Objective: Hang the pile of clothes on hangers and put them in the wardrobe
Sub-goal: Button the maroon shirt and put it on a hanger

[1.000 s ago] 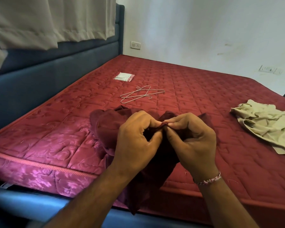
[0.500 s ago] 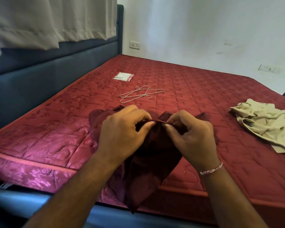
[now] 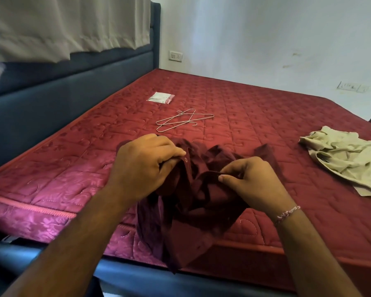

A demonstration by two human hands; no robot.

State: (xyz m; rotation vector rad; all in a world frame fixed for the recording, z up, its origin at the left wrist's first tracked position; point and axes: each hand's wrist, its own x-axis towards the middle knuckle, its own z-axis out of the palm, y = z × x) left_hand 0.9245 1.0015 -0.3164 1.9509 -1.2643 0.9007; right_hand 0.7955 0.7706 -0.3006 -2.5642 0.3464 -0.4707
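Mattress [image 3: 255,116]: red quilted surface; bears everything noted below.
Beige garment [image 3: 349,157]: crumpled at the right side, well apart from both hands; untouched, awaiting its turn.
Maroon shirt [image 3: 193,211]: bunched at the near edge of the mattress, lower part hanging over the side; a button visible at the front edge by the left fingertips.
Wire hangers [image 3: 182,121]: lying overlapped beyond the shirt, near but not touching it; none yet loaded.
Packet [image 3: 161,97]: small, white, beyond the hangers; no part in the step.
Wardrobe: not in view.
Step in hand: judged to be opening the shirt front and finding the collar before a hanger goes in.
Advice: spread both front edges well apart, locate the collar, keep the hanging part from sliding off the bed, and free one hanger from the other before reaching in.
Left hand [image 3: 144,166]: fingers curled tight, clamped on the buttoned edge of the shirt.
Right hand [image 3: 251,183]: thumb and fingers pressed together, pinching a fold of the opposite edge.
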